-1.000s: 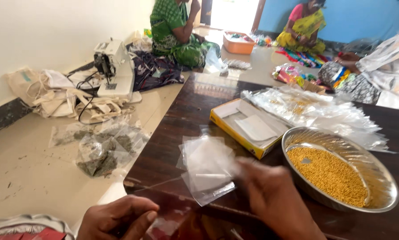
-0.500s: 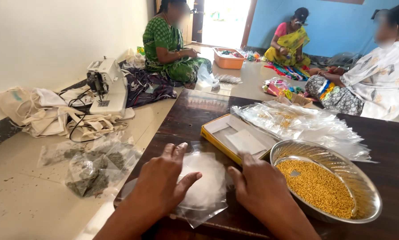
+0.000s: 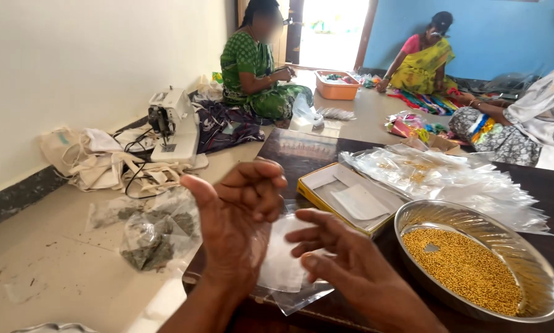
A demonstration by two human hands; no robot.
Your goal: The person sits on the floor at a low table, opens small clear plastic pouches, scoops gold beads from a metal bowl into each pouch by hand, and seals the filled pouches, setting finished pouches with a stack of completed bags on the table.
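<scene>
I see my left hand (image 3: 240, 216) raised with fingers curled loosely, gripping nothing, and my right hand (image 3: 345, 265) with fingers spread over the small clear pouch (image 3: 283, 262) on the dark table (image 3: 289, 148). Right of it stands a steel bowl (image 3: 536, 271) of yellow grain (image 3: 468, 268); beyond lies a yellow box (image 3: 351, 197).

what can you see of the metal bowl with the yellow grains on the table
The round steel bowl is shallow, shiny and fluted along its rim. It sits upright on the dark wooden table, to the right of the right hand, which does not touch it. Small yellow grains cover its bottom. A heap of clear plastic bags lies just behind it.
</scene>
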